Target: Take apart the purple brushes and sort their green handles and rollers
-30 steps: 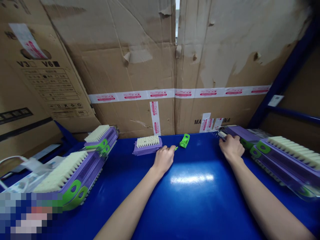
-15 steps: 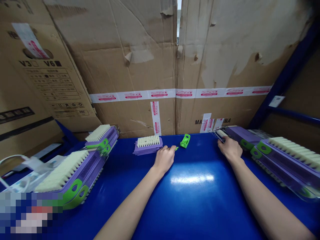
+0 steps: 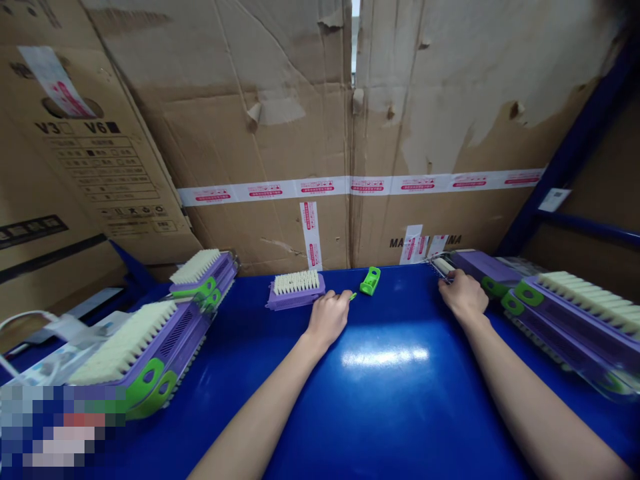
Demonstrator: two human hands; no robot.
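Note:
My left hand [image 3: 330,313] is closed in a pinch just right of a purple brush head [image 3: 295,301] with cream bristles facing up. From its fingertips pokes the tip of a green plastic piece [image 3: 353,297]; the rest is hidden in the hand. Just beyond lies a loose green end cap [image 3: 370,281] with a hole. At the back right, my right hand [image 3: 464,293] has its fingers curled around the near end of a piece with a white strip and thin pins [image 3: 443,268], mostly covered by the fingers. A purple brush head [image 3: 483,265] lies right behind that hand.
Stacked purple brushes with green ends stand at left [image 3: 185,327] and right [image 3: 575,313], some in clear plastic. Cardboard sheets [image 3: 270,153] wall off the back of the blue table [image 3: 380,413]. A white cable [image 3: 20,317] lies far left; the lower-left corner is pixelated.
My right hand has shifted very slightly to the right. My left hand, the brush head beside it and the green end cap stay where they were.

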